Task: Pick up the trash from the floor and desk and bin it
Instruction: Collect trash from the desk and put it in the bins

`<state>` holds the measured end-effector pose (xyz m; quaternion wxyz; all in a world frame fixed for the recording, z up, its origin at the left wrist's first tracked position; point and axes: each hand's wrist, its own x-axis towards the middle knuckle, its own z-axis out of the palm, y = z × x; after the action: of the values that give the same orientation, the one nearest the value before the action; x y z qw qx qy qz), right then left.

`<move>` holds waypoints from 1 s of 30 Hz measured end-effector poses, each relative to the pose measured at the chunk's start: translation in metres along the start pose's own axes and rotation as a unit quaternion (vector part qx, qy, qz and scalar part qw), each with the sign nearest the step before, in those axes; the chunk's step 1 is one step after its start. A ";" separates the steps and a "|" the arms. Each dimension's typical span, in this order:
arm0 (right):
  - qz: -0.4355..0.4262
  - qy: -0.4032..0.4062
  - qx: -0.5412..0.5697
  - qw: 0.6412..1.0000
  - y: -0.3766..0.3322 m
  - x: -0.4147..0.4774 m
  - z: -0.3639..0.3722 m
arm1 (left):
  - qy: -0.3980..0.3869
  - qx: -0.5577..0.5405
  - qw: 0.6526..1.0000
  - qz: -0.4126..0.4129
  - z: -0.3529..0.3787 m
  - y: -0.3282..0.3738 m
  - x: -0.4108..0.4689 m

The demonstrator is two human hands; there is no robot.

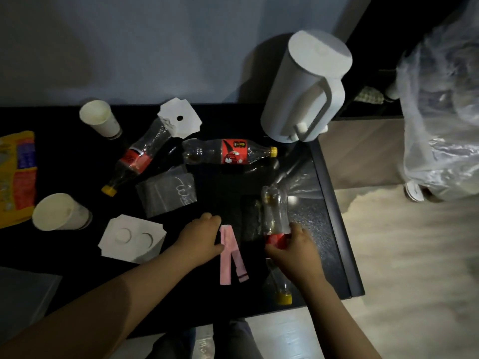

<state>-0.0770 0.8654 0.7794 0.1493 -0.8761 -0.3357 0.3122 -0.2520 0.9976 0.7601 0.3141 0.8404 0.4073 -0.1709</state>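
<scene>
Red-labelled bottle (275, 216) gripped by right hand (293, 251); left hand (201, 238) pinches pink paper (228, 255).

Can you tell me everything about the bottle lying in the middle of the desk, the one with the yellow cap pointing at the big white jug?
The middle bottle is clear plastic with a red picture label around its waist and a yellow cap. It lies flat on its side on the black desk, cap pointing right, toward the base of the white jug. It looks nearly empty, with perhaps a dark trace near its bottom end. No hand touches it. A second bottle lies just to its left.
</scene>
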 end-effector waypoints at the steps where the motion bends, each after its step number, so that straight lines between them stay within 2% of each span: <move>1: -0.001 -0.001 -0.001 1.000 0.003 0.000 0.000 | 0.002 0.007 1.000 0.000 0.003 0.003 0.005; 11: 0.006 -0.004 -0.007 1.000 0.014 0.005 0.000 | -0.002 0.066 0.998 -0.007 0.014 0.015 0.034; 17: -0.013 0.000 -0.006 1.000 0.006 0.008 0.002 | -0.041 0.064 0.996 -0.046 0.013 0.007 0.027; 20: -0.025 -0.011 -0.013 1.000 -0.003 0.010 0.004 | -0.043 -0.009 0.997 -0.070 0.010 -0.004 0.017; 24: -0.041 -0.028 -0.017 0.999 -0.020 0.013 0.007 | 0.022 -0.116 0.987 -0.105 0.002 -0.031 -0.004; 30: -0.073 -0.052 -0.020 0.996 -0.055 0.012 0.021 | 0.094 -0.165 0.968 -0.164 -0.013 -0.085 -0.043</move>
<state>-0.1110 0.9150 0.7840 0.1366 -0.8349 -0.4118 0.3385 -0.3447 1.0217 0.7602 0.3764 0.7108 0.5900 -0.0707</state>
